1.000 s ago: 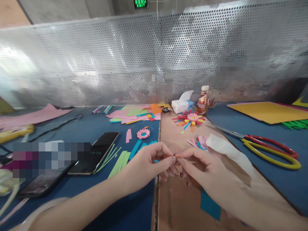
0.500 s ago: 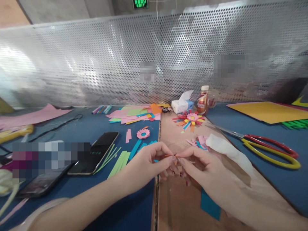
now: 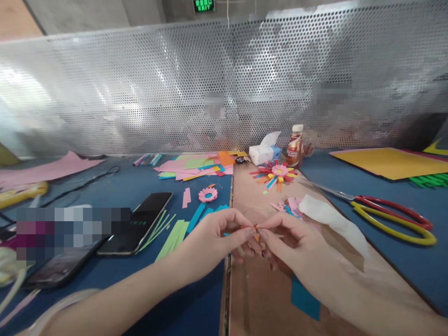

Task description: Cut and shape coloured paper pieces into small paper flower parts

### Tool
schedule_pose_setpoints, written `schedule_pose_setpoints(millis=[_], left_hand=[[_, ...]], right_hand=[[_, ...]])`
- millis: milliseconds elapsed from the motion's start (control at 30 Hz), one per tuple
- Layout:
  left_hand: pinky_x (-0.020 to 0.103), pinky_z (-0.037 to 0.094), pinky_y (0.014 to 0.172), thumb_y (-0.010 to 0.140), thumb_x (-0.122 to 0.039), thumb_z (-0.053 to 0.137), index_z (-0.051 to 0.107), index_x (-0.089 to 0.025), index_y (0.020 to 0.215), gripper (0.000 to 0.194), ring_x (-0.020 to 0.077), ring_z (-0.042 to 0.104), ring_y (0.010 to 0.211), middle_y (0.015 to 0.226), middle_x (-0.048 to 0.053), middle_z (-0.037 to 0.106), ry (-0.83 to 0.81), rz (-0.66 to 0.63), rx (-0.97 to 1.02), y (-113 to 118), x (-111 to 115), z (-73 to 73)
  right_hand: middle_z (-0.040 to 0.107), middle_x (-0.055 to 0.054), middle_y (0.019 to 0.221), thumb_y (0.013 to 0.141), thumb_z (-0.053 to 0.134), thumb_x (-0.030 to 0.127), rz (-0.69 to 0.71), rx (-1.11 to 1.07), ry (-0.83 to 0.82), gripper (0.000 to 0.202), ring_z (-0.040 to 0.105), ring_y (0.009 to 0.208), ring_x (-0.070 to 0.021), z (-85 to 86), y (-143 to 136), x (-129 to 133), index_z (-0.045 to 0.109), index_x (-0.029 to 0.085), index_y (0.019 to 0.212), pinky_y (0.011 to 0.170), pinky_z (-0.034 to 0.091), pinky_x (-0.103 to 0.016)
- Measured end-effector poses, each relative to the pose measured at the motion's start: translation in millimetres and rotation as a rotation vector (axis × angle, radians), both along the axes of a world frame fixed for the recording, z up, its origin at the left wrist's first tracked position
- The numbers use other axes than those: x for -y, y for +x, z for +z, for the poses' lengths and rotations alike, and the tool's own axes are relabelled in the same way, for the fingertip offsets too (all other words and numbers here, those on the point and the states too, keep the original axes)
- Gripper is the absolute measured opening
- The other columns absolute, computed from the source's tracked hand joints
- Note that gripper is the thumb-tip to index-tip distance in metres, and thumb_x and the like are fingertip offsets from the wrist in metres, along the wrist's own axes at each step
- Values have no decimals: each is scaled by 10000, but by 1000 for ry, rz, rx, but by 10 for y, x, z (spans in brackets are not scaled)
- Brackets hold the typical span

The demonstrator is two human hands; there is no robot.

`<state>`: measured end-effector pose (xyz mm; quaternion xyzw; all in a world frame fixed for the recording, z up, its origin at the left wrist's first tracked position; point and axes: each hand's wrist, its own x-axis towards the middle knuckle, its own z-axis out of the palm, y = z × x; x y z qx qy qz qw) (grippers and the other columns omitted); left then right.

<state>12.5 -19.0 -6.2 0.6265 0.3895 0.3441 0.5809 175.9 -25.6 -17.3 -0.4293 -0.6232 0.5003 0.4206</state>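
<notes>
The left hand point(image 3: 213, 238) and right hand point(image 3: 301, 240) were pinched together on a small orange piece point(image 3: 255, 227); beyond the grip, leftward, lay a pink paper flower point(image 3: 207, 194).

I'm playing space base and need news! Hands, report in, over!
Left hand and right hand pinching, fingertips together. Bit of orange paper between them, mostly hidden. Scissors off right, clear of both hands. Over.

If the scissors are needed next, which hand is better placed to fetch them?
Probably the right hand: the scissors lie on its side, with the left hand farther off beyond it. Both pinch a small orange piece, so the right would first have to let go.
</notes>
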Motion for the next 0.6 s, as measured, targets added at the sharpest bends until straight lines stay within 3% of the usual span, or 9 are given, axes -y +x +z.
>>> schedule_pose_setpoints(millis=[133, 333, 600], left_hand=[[234, 480, 540, 774, -282, 518, 532, -142, 771, 141, 122, 577, 635, 689, 18, 604, 3, 4, -16, 3, 5, 13], [253, 478, 547, 767, -316, 516, 531, -143, 749, 175, 140, 594, 635, 696, 33, 630, 18, 45, -64, -3, -2, -8], [238, 463, 555, 784, -289, 496, 532, -139, 759, 156, 134, 597, 653, 714, 38, 641, 17, 31, -65, -8, -5, 9]], right_hand=[[508, 53, 532, 749, 517, 285, -14, -3, -27, 97, 435, 367, -36, -3, 0, 6, 507, 193, 721, 331, 354, -135], [511, 52, 524, 738, 532, 294, -48, -14, -53, 105, 466, 391, -51, -15, -8, -4, 516, 191, 723, 366, 423, -152], [498, 65, 525, 724, 538, 274, -43, 0, -80, 91, 400, 349, -23, -12, -16, -23, 514, 187, 730, 350, 408, -135]])
